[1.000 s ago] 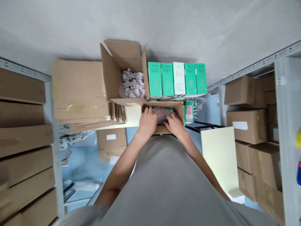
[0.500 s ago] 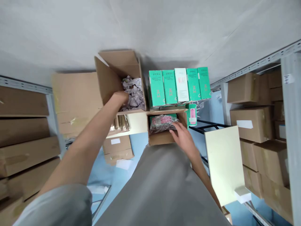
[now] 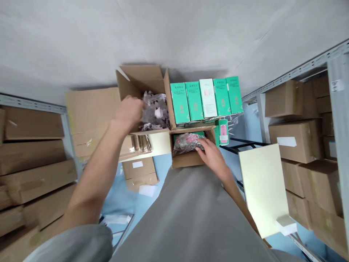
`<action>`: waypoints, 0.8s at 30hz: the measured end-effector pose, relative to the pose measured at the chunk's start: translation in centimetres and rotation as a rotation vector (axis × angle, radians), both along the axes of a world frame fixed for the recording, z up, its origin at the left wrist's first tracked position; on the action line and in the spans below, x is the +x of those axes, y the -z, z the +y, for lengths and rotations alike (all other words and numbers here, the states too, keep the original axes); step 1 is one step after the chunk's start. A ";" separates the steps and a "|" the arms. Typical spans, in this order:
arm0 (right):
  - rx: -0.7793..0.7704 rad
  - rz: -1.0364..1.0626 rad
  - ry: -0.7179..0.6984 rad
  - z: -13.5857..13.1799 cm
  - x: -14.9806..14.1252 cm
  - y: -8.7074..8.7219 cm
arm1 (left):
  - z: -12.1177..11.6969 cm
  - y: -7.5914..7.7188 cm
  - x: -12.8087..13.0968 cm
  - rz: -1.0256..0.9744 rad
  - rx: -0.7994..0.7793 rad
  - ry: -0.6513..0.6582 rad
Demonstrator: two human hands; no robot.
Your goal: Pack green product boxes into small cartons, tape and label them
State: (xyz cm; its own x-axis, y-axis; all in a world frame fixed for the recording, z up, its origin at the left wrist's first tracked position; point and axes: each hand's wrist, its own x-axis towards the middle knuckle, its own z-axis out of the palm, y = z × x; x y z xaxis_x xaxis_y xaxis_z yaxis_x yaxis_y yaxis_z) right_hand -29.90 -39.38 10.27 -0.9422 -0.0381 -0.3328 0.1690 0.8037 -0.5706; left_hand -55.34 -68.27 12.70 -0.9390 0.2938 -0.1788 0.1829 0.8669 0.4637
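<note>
In carton (image 3: 188, 161) | wrapped bundle (image 3: 185, 144) | right fingers (image 3: 206, 145) at its right end

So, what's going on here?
A person's left hand is at the larger open carton of crumpled paper; whether it grips any is unclear. The right hand is at the edge of a plastic-wrapped bundle inside the smaller open box. Green boxes are lined up beyond.

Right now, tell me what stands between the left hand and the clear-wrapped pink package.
The near right corner of the large open carton lies across the straight way from the left hand, then the left wall of the small open carton, which holds the wrapped package. From above, the right hand overlaps its right end.
</note>
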 end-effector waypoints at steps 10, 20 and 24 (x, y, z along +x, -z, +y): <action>0.004 -0.025 -0.129 0.3 -1.0 -0.4 | -2.2 -3.9 4.8 0.129 -0.127 -0.208; -0.038 -0.007 -0.161 1.9 0.7 0.2 | -1.7 -6.3 7.6 0.374 -0.035 -0.499; -0.060 0.034 -0.109 2.6 1.0 0.5 | -1.0 -7.5 9.2 0.433 0.060 -0.509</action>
